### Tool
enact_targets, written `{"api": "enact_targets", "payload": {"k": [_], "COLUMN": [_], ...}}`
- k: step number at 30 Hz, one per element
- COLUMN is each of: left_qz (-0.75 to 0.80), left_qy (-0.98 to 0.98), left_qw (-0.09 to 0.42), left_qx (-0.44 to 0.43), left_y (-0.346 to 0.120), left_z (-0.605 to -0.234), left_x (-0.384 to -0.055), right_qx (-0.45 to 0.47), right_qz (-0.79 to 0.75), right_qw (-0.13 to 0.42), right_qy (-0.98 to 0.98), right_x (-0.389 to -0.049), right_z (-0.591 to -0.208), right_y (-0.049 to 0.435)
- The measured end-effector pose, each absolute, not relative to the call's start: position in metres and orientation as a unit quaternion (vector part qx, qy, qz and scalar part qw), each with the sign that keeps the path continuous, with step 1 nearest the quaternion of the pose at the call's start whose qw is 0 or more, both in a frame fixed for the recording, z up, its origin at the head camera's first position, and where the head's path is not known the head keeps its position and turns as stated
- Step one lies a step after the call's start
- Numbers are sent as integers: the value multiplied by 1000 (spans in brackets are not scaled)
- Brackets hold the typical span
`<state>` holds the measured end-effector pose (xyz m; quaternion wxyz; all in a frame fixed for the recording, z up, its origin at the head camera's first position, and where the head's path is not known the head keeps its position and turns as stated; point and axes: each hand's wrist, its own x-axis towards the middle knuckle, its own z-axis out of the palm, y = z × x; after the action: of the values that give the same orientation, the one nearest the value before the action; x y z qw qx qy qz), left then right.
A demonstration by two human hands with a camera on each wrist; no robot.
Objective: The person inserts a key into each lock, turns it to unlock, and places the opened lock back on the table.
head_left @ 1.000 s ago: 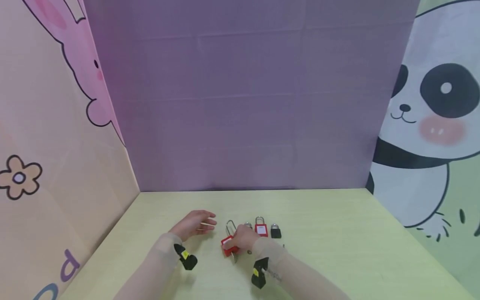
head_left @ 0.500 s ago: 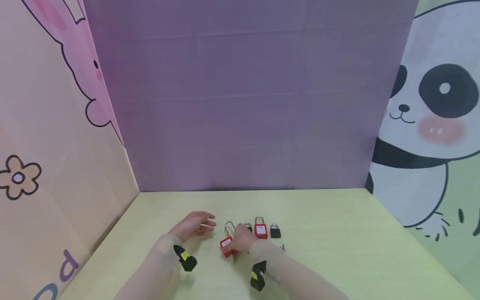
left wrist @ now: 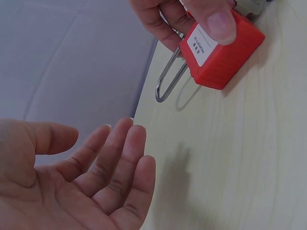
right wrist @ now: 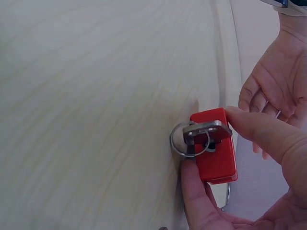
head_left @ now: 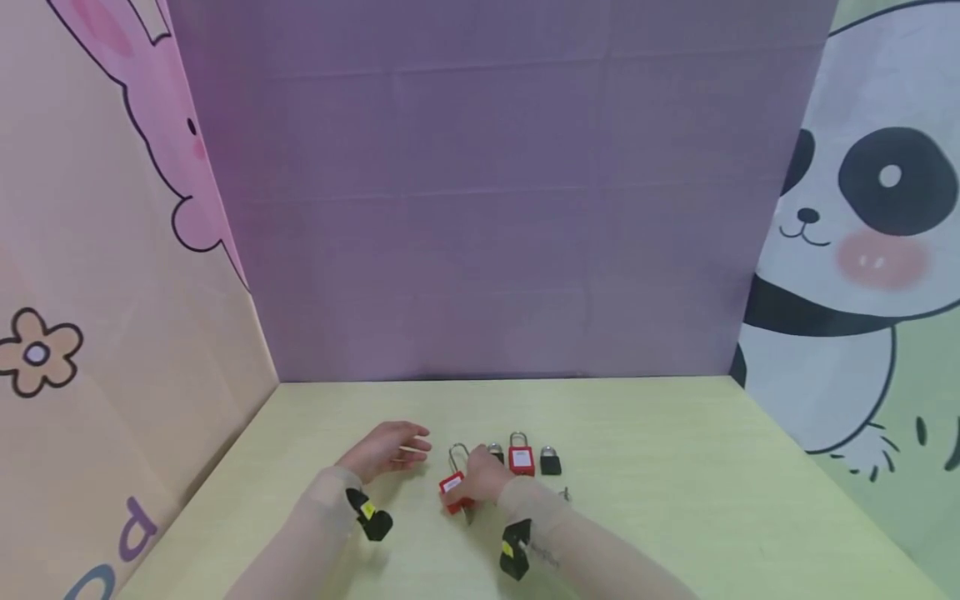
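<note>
Over the last second I shifted the right hand (head_left: 486,477) only slightly left, baring more of the black padlock (head_left: 497,457) beyond it. I had the red padlock (left wrist: 235,57) pinched between thumb and fingers, tilted over the table (head_left: 637,508), though I couldn't tell whether it touched. A key (right wrist: 208,128) with a ring stood at its underside. The left hand (head_left: 384,450) waited nearby, fingers relaxed, grasping nothing. I judged the handling had barely advanced.

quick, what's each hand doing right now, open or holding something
Left hand: open, holding nothing.
Right hand: holding a red padlock, gripped between thumb and fingers.
</note>
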<state>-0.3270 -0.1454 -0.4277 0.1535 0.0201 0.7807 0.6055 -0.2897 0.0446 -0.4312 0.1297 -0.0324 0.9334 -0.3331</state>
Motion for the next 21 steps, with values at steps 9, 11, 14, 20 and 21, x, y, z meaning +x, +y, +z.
{"api": "enact_targets", "payload": {"k": [9, 11, 14, 20, 21], "left_qz": [599, 598, 597, 601, 601], "left_qy": [785, 786, 786, 783, 783], "left_qw": [157, 158, 158, 160, 160], "left_qx": [19, 20, 21, 19, 18], "left_y": [-145, -145, -145, -146, -147], "left_z": [-429, -429, -429, -429, -429], "left_x": [-329, -329, -329, -329, -329], "right_qx": [-44, -49, -56, -52, -50], "right_qz": [-310, -304, -305, -307, -305], "right_qw": [146, 149, 156, 166, 167], "right_qy": [938, 940, 938, 935, 936], "right_x": [-296, -296, -296, -295, -295], "right_z": [-432, -430, -429, -425, -424], "right_y": [45, 45, 45, 45, 45]}}
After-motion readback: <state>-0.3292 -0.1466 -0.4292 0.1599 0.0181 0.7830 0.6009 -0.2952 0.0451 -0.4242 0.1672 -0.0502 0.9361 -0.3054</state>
